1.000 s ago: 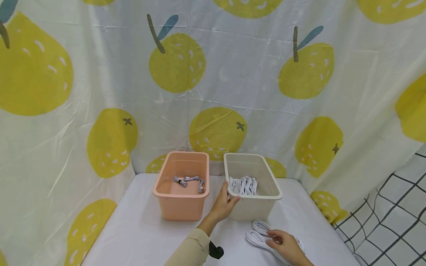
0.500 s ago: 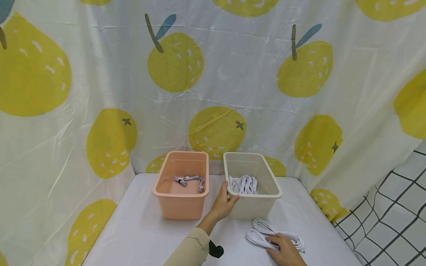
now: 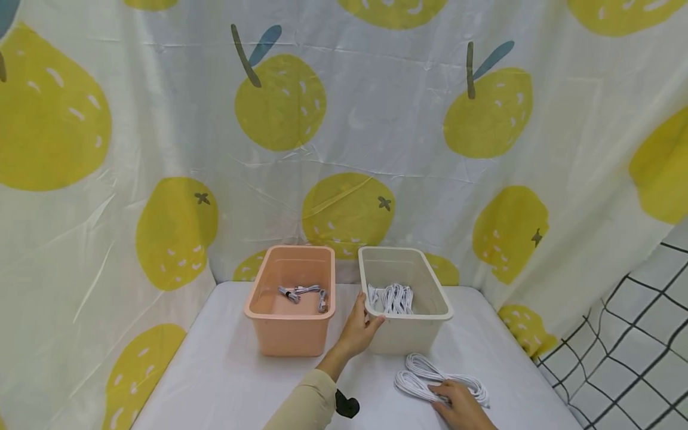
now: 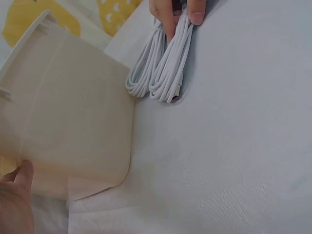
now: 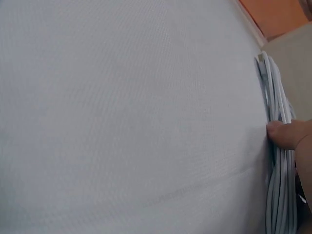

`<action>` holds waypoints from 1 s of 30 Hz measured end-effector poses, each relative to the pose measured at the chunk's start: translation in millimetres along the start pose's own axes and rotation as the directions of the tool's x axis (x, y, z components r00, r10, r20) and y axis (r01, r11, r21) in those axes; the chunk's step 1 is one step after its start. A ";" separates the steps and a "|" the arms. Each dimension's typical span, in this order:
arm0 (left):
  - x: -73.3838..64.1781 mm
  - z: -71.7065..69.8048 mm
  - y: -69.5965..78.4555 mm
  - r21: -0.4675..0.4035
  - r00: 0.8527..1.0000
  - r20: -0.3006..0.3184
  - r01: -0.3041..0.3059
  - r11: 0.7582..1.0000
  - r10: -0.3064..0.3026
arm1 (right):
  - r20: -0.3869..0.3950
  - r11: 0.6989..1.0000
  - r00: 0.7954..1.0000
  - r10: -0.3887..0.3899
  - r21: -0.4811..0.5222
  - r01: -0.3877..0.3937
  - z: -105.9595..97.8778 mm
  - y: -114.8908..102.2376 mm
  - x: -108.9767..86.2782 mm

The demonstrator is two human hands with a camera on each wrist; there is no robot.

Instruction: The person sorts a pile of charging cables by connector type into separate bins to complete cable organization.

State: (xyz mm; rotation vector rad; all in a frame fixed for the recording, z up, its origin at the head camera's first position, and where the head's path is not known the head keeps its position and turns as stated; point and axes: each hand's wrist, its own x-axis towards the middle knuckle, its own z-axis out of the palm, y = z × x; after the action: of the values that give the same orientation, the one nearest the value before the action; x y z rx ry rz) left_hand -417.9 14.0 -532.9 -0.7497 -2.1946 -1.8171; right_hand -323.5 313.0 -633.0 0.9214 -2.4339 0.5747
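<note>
My left hand (image 3: pixel 356 331) grips the near left corner of a beige plastic bin (image 3: pixel 405 334), thumb on its front and fingers along its side. Coiled white cables (image 3: pixel 398 298) lie inside. On the table in front of this bin, two long bundles of white cable lie side by side, the far bundle (image 3: pixel 421 364) nearest the bin. My right hand (image 3: pixel 459 406) pinches the near cable bundle (image 3: pixel 411 385) around its middle. In the left wrist view, the thumb and fingers straddle that cable bundle (image 4: pixel 168 73); in the right wrist view, the thumb (image 5: pixel 280 134) presses its side.
A peach-coloured bin (image 3: pixel 290 337) stands left of the beige one, holding several short grey-white cables (image 3: pixel 309 289). Behind both hangs a fruit-patterned curtain (image 3: pixel 387 143). A black wire grid (image 3: pixel 618 346) stands past the right edge of the white-covered table (image 3: pixel 226 382).
My right hand, first hovering over the cable bundles, has come down and taken hold of the near one. The left hand stays on the beige bin.
</note>
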 end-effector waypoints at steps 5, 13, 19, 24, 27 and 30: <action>-0.7 -0.8 -0.1 -0.003 1.000 0.000 -0.010 1.000 0.010 | 0.044 0.990 0.991 0.128 0.060 -0.131 -2.2 -3.3 1.6; -1.5 -3.3 -0.5 0.007 1.000 -0.005 -0.009 1.000 0.010 | 0.078 0.970 0.976 0.202 0.120 -0.211 -10.7 -8.6 11.6; -1.6 -5.8 -3.4 0.007 1.000 -0.008 0.009 1.000 -0.009 | -0.016 0.983 0.992 0.128 0.134 -0.125 -18.2 -13.9 21.4; -2.4 -4.6 -1.3 0.019 1.000 0.002 0.000 1.000 0.000 | -0.016 0.980 0.990 0.143 0.143 -0.139 -31.8 -18.3 26.0; -1.7 -2.9 0.2 0.014 1.000 0.007 -0.006 1.000 0.006 | 0.008 0.971 0.985 0.174 0.166 -0.173 -42.8 -21.2 28.5; -1.1 -1.5 0.2 0.013 1.000 0.008 0.001 1.000 -0.001 | 0.026 0.967 0.982 0.189 0.171 -0.190 -53.5 -23.4 31.6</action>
State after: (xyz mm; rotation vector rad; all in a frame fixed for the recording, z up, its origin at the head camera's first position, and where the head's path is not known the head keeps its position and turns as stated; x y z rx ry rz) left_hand -417.1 12.3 -532.9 -0.7539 -2.2101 -1.8014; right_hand -313.3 309.6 -567.5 0.7624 -2.5287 0.8632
